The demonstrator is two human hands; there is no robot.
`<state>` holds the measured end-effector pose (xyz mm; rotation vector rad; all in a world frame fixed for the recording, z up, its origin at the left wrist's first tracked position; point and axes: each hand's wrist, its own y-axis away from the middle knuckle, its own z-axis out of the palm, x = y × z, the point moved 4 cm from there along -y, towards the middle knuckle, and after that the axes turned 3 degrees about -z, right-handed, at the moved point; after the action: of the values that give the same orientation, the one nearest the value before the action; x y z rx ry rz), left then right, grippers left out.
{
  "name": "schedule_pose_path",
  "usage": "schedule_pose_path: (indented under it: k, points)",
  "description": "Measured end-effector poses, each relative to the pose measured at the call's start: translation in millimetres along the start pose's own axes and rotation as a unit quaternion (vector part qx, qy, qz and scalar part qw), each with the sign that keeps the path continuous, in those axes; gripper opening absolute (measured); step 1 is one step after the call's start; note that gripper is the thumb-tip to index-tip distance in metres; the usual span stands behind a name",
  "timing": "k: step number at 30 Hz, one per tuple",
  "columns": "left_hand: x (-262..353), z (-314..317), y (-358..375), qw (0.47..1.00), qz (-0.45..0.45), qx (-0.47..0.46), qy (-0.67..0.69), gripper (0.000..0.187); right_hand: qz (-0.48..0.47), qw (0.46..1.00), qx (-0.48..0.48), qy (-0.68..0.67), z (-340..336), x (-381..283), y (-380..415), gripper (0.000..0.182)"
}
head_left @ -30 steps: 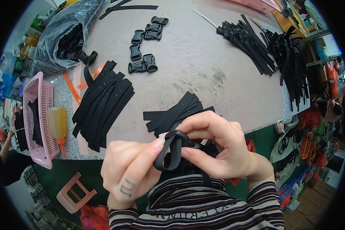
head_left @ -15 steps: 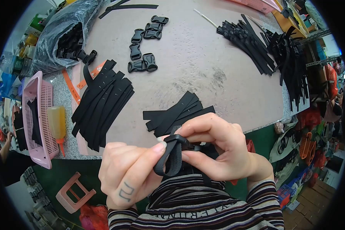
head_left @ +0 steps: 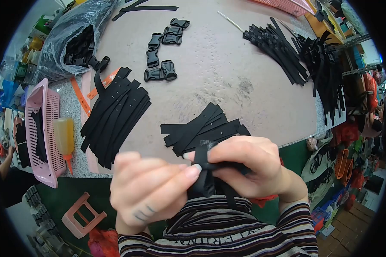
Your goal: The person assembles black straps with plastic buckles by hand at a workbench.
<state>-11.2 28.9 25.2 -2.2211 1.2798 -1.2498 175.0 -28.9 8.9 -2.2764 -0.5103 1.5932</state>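
Note:
A looped black strap [head_left: 203,186] is pinched between my two hands near the table's front edge. My left hand [head_left: 154,188], slightly blurred, has its thumb and fingers closed on the loop's left side. My right hand [head_left: 248,165] grips the same strap from the right, and its fingers mostly hide the black buckle. The strap's frayed end sticks up above the fingertips. Just beyond the hands lies a small crossed stack of black straps [head_left: 197,128]. Several black buckles [head_left: 153,58] rest in a curved row farther back on the table.
A larger strap pile [head_left: 116,115] lies left, beside a pink basket [head_left: 51,132] and a glue bottle [head_left: 64,137]. A plastic bag [head_left: 55,55] of buckles stands at the back left. More black straps [head_left: 278,55] lie at the right. A pink stool [head_left: 83,216] is on the floor.
The strap loop has turned between my fingers, and its frayed end now points up. My left hand has shifted slightly right at the fingertips; my right hand has moved slightly down, covering the buckle.

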Motion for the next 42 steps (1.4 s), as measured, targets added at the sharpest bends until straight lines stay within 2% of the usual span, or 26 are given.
schedule_pose_path:
  k: [1, 2, 4, 6, 8, 11, 12, 14, 15, 16, 18, 19, 20, 22, 23, 24, 26, 27, 30, 33, 35, 37, 39, 42]
  points:
    - [-5, -1, -3, 0.998, -0.016, 0.006, 0.068, 0.039, -0.008, 1.0, -0.01, -0.012, -2, 1, 1, 0.035]
    - [-12, -5, -1, 0.975, -0.121, 0.033, 0.181, 0.042, -0.024, 0.999, -0.023, -0.005, -2, 1, 1, 0.034]
    - [-19, 0, -8, 0.947, -0.226, -0.021, 0.229, 0.043, -0.056, 0.997, -0.052, 0.009, 0, 1, 2, 0.032]
    - [-17, 11, -12, 0.95, -0.16, -0.123, 0.239, 0.035, -0.045, 0.998, -0.048, 0.019, 3, 1, 1, 0.03]
    - [-18, 10, -8, 0.967, -0.114, -0.067, 0.218, 0.017, -0.027, 0.998, -0.047, 0.026, 0, 1, -1, 0.031]
    - [-29, 20, -3, 0.897, -0.263, -0.044, 0.352, 0.012, -0.025, 0.995, -0.1, -0.017, 3, 0, 1, 0.03]
    - [-36, 19, -6, 0.884, -0.306, 0.008, 0.353, 0.017, -0.004, 0.993, -0.103, -0.048, 3, 2, 2, 0.03]
    - [-51, 9, -7, 0.877, -0.302, -0.006, 0.373, 0.02, 0.037, 0.987, -0.109, -0.11, 4, 5, 2, 0.029]
    - [-53, 9, -6, 0.848, -0.309, -0.005, 0.431, 0.025, 0.074, 0.981, -0.116, -0.138, 0, 5, 3, 0.03]
    - [-61, 14, 0, 0.739, -0.319, -0.04, 0.592, 0.055, 0.1, 0.976, -0.102, -0.165, 0, 5, 5, 0.03]
    - [-55, 34, 2, 0.517, -0.396, -0.058, 0.757, 0.093, 0.148, 0.962, -0.073, -0.218, 0, 4, 9, 0.029]
    - [-59, 45, 18, 0.475, -0.384, -0.08, 0.788, 0.116, 0.146, 0.964, -0.081, -0.21, 0, 4, 8, 0.029]
    - [-63, 52, 32, 0.498, -0.34, -0.13, 0.787, 0.089, 0.145, 0.965, -0.089, -0.201, 0, 4, 7, 0.029]
    - [-56, 48, 28, 0.635, -0.359, -0.174, 0.661, 0.047, 0.134, 0.967, -0.117, -0.184, -1, 4, 6, 0.03]
    - [-52, 49, 24, 0.658, -0.343, -0.122, 0.659, 0.017, 0.12, 0.967, -0.14, -0.174, -2, 2, 4, 0.031]
    - [-47, 49, 20, 0.663, -0.346, -0.129, 0.651, 0.016, 0.103, 0.967, -0.165, -0.163, -2, 1, 2, 0.033]
    - [-40, 44, 11, 0.677, -0.352, -0.143, 0.631, 0.014, 0.102, 0.969, -0.137, -0.179, -3, 2, 4, 0.035]
    - [-42, 38, 13, 0.664, -0.358, -0.179, 0.632, 0.012, 0.103, 0.969, -0.121, -0.188, -3, 3, 5, 0.036]
    - [-36, 24, 5, 0.757, -0.355, -0.179, 0.518, 0.011, 0.115, 0.963, -0.123, -0.209, -3, 6, 11, 0.039]
    - [-32, 19, 1, 0.817, -0.336, -0.124, 0.451, 0.01, 0.183, 0.959, -0.119, -0.178, -7, 4, 7, 0.037]
    - [-27, 16, 1, 0.847, -0.332, -0.088, 0.405, 0.011, 0.185, 0.961, -0.121, -0.168, -8, 3, 3, 0.034]
    - [-18, 16, 0, 0.869, -0.321, -0.091, 0.365, 0.012, 0.167, 0.964, -0.105, -0.177, -2, 5, 3, 0.029]
    - [-16, 17, 0, 0.901, -0.274, -0.102, 0.32, 0.014, 0.16, 0.977, -0.098, -0.104, 3, 3, 4, 0.026]
    - [-14, 18, 3, 0.874, -0.333, -0.037, 0.352, 0.014, 0.104, 0.992, -0.067, -0.037, 5, 1, 5, 0.025]
